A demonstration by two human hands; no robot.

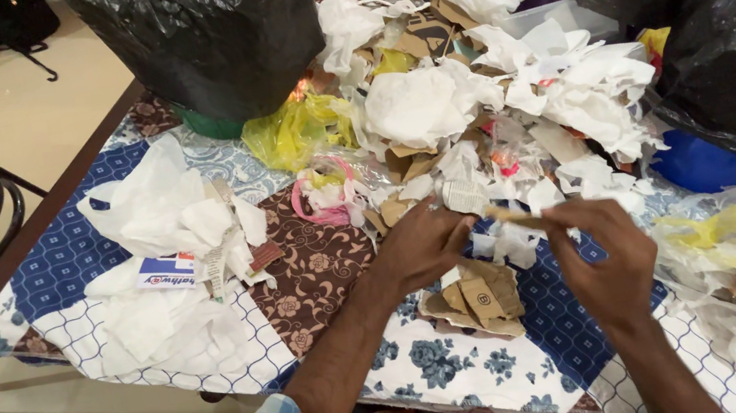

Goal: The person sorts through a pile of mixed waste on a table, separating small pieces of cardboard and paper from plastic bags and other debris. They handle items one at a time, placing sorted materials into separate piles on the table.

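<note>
- The right hand [605, 260] has its grip pinched shut on one end of a brown cardboard strip [513, 216]; the left hand [420, 246] lies palm down just beside the strip's free end, fingers loosely curled — whether it grips anything I cannot tell.
- The strip's long axis runs roughly level, from the right grip leftward toward the left hand, above the flattened cardboard pieces [480, 298].
- Beyond the strip, a heap of white paper scraps [511, 101] covers the patchwork table [318, 266].
- Farther from the strip, left of the heap, stands a bin with a black liner [202, 39].
</note>
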